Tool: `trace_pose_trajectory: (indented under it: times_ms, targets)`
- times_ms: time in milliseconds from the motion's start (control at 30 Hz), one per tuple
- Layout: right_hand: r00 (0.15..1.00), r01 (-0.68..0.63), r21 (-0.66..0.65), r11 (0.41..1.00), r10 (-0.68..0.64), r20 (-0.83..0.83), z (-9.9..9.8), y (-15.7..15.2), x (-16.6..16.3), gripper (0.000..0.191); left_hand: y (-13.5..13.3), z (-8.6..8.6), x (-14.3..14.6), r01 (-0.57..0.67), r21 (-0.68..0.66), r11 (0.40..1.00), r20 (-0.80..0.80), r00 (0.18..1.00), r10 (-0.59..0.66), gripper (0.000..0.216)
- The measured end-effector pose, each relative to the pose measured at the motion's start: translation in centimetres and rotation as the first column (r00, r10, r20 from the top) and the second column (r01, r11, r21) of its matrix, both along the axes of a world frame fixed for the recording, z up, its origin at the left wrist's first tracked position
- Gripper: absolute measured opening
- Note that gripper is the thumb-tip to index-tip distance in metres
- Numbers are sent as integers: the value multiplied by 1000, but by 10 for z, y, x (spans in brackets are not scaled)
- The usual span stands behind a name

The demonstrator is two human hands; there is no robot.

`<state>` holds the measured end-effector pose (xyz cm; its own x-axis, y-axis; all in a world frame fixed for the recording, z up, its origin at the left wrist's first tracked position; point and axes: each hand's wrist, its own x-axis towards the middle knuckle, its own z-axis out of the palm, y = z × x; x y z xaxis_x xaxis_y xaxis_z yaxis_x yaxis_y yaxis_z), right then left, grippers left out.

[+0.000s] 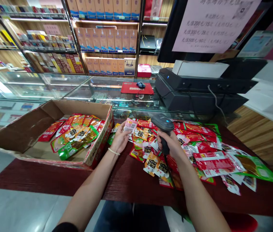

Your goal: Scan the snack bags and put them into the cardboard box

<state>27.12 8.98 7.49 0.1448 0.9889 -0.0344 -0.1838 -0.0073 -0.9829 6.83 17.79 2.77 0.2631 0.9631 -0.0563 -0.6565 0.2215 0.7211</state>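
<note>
Both forearms reach in from the bottom edge toward the dark red table (131, 180). Left hand (120, 139) pinches a small pink snack packet (130, 125) by its lower edge, thumb and fingers pressed on the film; the packet stands lifted just above the pile, label side turned up. Right hand (172, 145) is wrapped fully around the handle of a black barcode scanner (162, 124), whose head with its blue light sits just beside the packet, pointing at it.

Handling note: I judge the packet very light, soft and crinkly, with glossy film that is probably slippery. A hold on the flat sealed edge looks best; squeezing the middle would bend the label. Scanner is rigid and light enough for one hand.

Loose packets (199, 151) in red, orange, green and white cover the right half of the table, overlapping one another, some close to the near edge. To the left, an open cardboard box (25, 132) rests on the table with more packets (73, 135) piled inside.

Beyond: a glass display counter (83, 91), a red mouse pad with mouse (136, 87), a black printer (194, 87), a paper notice (211, 25) on a screen, and shelves (107, 38) of boxed goods.
</note>
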Motion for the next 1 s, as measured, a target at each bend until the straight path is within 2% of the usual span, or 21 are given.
trace_pose_trajectory:
  times_ms: [100,267,400,533,633,1000]
  targets:
    - [1000,3,21,1000,-3,21,1,-1,-2,34,0,-1,2,-71,0,998,-49,996,70,52]
    - [992,-1,-3,1000,2,123,5,-4,-5,34,3,-6,0,-191,-103,976,-50,981,187,38]
    - [966,-125,-119,985,148,211,2,-6,-5,32,6,-9,-2,-296,-152,943,-73,955,288,37]
    - [920,-244,-198,949,291,263,-2,-7,-5,34,7,-10,-3,-313,-164,936,-81,950,303,34]
    - [892,-282,-208,937,336,303,-1,-7,-5,34,8,-11,-3,-319,-183,930,-83,948,308,32]
    - [915,-248,-232,940,306,262,6,-11,-5,34,10,-12,-2,-334,-166,928,-82,942,324,33]
